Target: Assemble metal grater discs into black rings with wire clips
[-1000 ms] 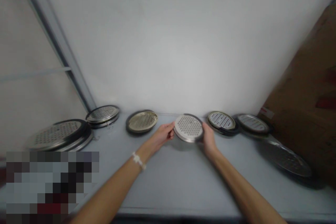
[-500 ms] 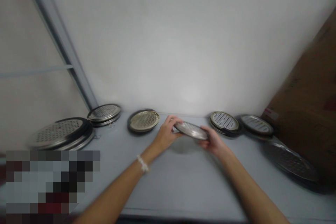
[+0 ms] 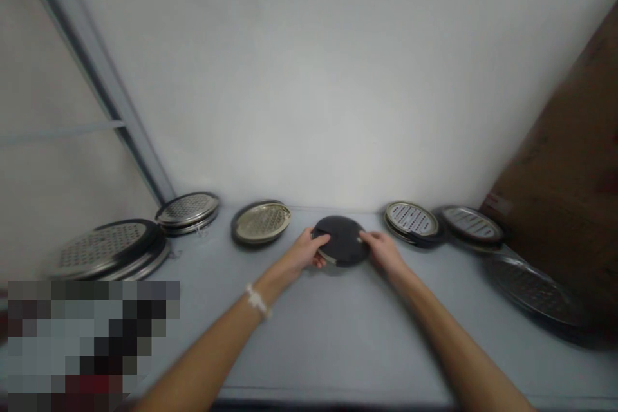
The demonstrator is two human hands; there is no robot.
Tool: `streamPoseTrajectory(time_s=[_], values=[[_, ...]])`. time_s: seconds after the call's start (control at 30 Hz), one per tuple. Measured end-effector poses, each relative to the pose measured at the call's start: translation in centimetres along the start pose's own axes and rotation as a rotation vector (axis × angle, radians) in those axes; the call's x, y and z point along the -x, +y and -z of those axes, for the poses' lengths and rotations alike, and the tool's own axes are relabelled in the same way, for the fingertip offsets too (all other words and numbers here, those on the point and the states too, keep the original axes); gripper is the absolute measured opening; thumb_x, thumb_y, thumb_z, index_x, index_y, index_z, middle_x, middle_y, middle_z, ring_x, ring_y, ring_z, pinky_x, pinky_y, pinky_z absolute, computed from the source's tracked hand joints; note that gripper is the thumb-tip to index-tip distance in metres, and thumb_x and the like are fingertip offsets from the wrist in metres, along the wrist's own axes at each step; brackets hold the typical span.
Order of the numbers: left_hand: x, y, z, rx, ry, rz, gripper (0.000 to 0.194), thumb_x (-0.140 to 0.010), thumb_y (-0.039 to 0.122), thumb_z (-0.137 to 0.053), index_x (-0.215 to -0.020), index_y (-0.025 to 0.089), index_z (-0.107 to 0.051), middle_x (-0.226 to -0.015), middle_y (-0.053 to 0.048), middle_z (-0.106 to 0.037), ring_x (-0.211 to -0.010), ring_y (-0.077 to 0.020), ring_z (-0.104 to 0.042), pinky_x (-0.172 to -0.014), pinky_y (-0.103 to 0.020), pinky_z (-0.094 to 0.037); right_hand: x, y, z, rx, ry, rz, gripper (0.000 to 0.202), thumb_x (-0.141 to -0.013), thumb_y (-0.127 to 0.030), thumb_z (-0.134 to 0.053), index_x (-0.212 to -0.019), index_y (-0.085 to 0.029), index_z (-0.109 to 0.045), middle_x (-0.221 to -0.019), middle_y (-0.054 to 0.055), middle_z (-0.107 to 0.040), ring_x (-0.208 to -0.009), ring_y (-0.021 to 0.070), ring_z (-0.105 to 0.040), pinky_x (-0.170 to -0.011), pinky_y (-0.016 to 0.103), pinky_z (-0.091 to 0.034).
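Note:
A round grater [image 3: 342, 243] is held above the grey table, its dark, smooth side facing up and a thin metal rim showing at its lower left edge. My left hand [image 3: 309, 250] is closed on its left side, thumb on top and fingers beneath. On the right side, my right hand [image 3: 382, 251] pinches the edge with the thumb on the dark face. The underside of the grater is hidden. Beyond my left hand lies a gold-toned round grater [image 3: 263, 222]. Behind my right hand, a pile of round graters [image 3: 412, 220] has a silver, slotted top.
Stacked round graters [image 3: 188, 209] stand at the back left, with a larger stack [image 3: 106, 248] nearer. More graters [image 3: 470, 225] and a plastic-wrapped grater [image 3: 535, 290] lie on the right beside a cardboard box [image 3: 564, 161]. A white wall [image 3: 338, 77] rises behind the table [image 3: 338, 335].
The grater in my hands has been turned over: its shiny metal face showed before, and now the dark side is up. Both hands have shifted their grip on it.

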State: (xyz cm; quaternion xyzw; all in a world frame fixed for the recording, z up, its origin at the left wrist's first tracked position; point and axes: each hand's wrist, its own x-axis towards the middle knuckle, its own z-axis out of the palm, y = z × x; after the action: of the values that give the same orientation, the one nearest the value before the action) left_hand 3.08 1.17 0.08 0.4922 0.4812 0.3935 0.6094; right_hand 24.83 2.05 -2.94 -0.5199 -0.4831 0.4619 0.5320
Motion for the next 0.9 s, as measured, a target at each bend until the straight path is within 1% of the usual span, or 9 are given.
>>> streamPoseTrajectory(time_s=[0.13,0.2,0.27,0.33,0.43,0.5,0.57,0.73,0.9], values=[[0.2,0.1,-0.2,0.121,0.004,0.112,0.028,-0.088,0.024,-0.061,-0.112,0.014,-0.049,-0.07,-0.003,-0.069,-0.05,-0.0122,-0.063,-0.051,-0.023,-0.051,-0.7,1.5,-0.3,0.065,0.045,0.004,0.027,-0.07,-0.043,-0.073,-0.081,-0.018,-0.069,-0.062,0.002,-0.068,-0.058,0.0185,-0.059,-0.056,0.028,-0.041],[0.4,0.2,-0.2,0.028,0.025,0.146,0.032,-0.089,0.025,-0.06,-0.116,0.015,-0.047,-0.072,-0.004,-0.07,-0.052,-0.0151,-0.066,-0.053,-0.026,-0.053,-0.7,1.7,-0.2,0.138,0.082,0.006,0.029,-0.071,-0.043,-0.072,-0.087,-0.019,-0.068,-0.065,0.003,-0.069,-0.061,0.0202,-0.061,-0.06,0.03,-0.042],[0.6,0.2,0.1,-0.197,0.031,0.148,0.032,-0.09,0.03,-0.059,-0.117,0.016,-0.048,-0.065,-0.003,-0.068,-0.048,-0.0177,-0.064,-0.051,-0.027,-0.049,-0.5,1.7,0.0,0.311,0.132,0.037,0.03,-0.072,-0.044,-0.072,-0.089,-0.02,-0.068,-0.067,0.004,-0.069,-0.065,0.0219,-0.062,-0.063,0.032,-0.042],[0.9,0.2,0.6,-0.494,0.066,0.053,0.027,-0.088,0.035,-0.062,-0.105,0.015,-0.055,-0.057,-0.003,-0.064,-0.048,-0.0197,-0.062,-0.051,-0.027,-0.044,-0.1,1.5,0.3,0.522,0.167,0.086,0.028,-0.074,-0.046,-0.07,-0.085,-0.021,-0.067,-0.067,0.005,-0.068,-0.067,0.0235,-0.062,-0.067,0.034,-0.041],[1.5,0.3,1.1,-0.877,0.194,-0.258,0.022,-0.08,0.036,-0.071,-0.084,0.018,-0.06,-0.063,-0.006,-0.063,-0.067,-0.0247,-0.066,-0.063,-0.03,-0.043,0.4,1.3,0.7,0.714,0.157,0.14,0.024,-0.079,-0.046,-0.065,-0.079,-0.022,-0.068,-0.069,0.008,-0.069,-0.071,0.0251,-0.062,-0.069,0.035,-0.039],[1.8,0.3,1.2,-1.021,0.236,-0.398,0.022,-0.08,0.037,-0.072,-0.085,0.019,-0.06,-0.076,-0.009,-0.066,-0.079,-0.0274,-0.066,-0.071,-0.032,-0.043,0.5,1.1,0.8,0.737,0.121,0.165,0.024,-0.081,-0.044,-0.062,-0.081,-0.022,-0.07,-0.074,0.01,-0.07,-0.074,0.0257,-0.063,-0.07,0.035,-0.04],[2.0,0.2,1.1,-1.093,0.227,-0.468,0.021,-0.084,0.038,-0.07,-0.09,0.02,-0.06,-0.087,-0.011,-0.067,-0.084,-0.0278,-0.065,-0.074,-0.033,-0.043,0.3,1.1,0.6,0.693,0.067,0.173,0.025,-0.082,-0.042,-0.059,-0.089,-0.021,-0.072,-0.077,0.009,-0.071,-0.074,0.0258,-0.063,-0.071,0.035,-0.041],[2.1,0.3,0.9,-1.193,0.158,-0.521,0.018,-0.092,0.038,-0.059,-0.098,0.02,-0.062,-0.095,-0.013,-0.068,-0.085,-0.0268,-0.066,-0.076,-0.033,-0.044,0.1,0.8,0.1,0.554,0.013,0.113,0.034,-0.083,-0.032,-0.05,-0.106,-0.016,-0.07,-0.084,0.009,-0.072,-0.08,0.0252,-0.064,-0.074,0.034,-0.044],[2.8,1.0,-0.3,-1.474,0.155,-0.375,0.025,-0.096,0.038,-0.05,-0.104,0.018,-0.063,-0.094,-0.014,-0.072,-0.086,-0.0293,-0.069,-0.074,-0.035,-0.047,0.5,0.0,-0.1,0.581,0.055,0.052,0.042,-0.083,-0.023,-0.043,-0.118,-0.011,-0.062,-0.081,0.008,-0.068,-0.079,0.0232,-0.062,-0.072,0.032,-0.044]])
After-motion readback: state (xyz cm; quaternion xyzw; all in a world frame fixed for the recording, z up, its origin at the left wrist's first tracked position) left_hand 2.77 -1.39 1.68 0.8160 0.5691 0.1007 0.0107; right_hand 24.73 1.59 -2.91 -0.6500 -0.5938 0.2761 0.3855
